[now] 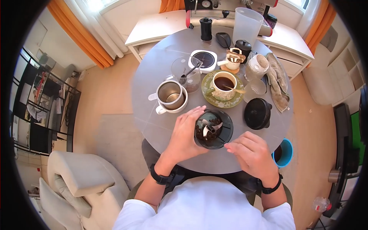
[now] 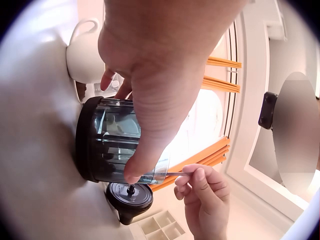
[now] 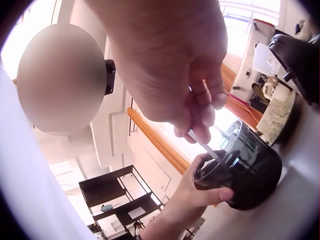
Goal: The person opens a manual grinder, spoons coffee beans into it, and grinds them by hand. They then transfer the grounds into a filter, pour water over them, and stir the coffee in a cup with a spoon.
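Observation:
My left hand (image 1: 184, 134) grips the side of a clear grinder cup (image 1: 226, 124) with a dark base, standing at the table's near edge. Down inside it, metal blades (image 1: 209, 130) lie among dark coffee beans (image 1: 200, 123). Thumb and fingers of my right hand (image 1: 251, 155) pinch a thin, flat stick (image 2: 179, 173). In the right wrist view the stick (image 3: 209, 151) slants down into the cup's mouth (image 3: 200, 175); its lower end is hidden. A black lid (image 1: 257, 114) lies to the right of the cup.
Beyond the cup, a mug of dark drink (image 1: 224, 83) sits on a green saucer (image 1: 209, 100). Stacked cups (image 1: 171, 96) stand left, before a clear container with a black scoop (image 1: 190, 71). A white scale (image 1: 203, 60) lies farther back; a cloth (image 1: 276, 82) is at right.

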The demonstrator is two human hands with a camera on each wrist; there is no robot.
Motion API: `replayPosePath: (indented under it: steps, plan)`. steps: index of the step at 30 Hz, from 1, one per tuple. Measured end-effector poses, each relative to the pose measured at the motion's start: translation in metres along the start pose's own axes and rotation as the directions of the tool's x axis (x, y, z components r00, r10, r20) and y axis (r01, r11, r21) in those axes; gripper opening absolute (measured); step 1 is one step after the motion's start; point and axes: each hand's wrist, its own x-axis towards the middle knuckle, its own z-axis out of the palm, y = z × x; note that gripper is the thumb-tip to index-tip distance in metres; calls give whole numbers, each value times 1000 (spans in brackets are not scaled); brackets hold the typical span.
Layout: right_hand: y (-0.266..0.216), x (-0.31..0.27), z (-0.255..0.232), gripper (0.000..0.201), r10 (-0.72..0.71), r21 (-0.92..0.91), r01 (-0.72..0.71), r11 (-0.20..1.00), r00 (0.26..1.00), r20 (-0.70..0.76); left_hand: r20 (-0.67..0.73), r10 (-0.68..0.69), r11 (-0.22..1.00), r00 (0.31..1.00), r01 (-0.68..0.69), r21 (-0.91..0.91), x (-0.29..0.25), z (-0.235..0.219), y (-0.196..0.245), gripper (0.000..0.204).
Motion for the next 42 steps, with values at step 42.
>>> replayPosePath:
  steps: [42]
  plan:
    - [-11, 35, 28, 30, -81, 30, 83, 996, 996, -45, 49, -1, 996, 999, -4, 92, 0, -6, 10, 105]
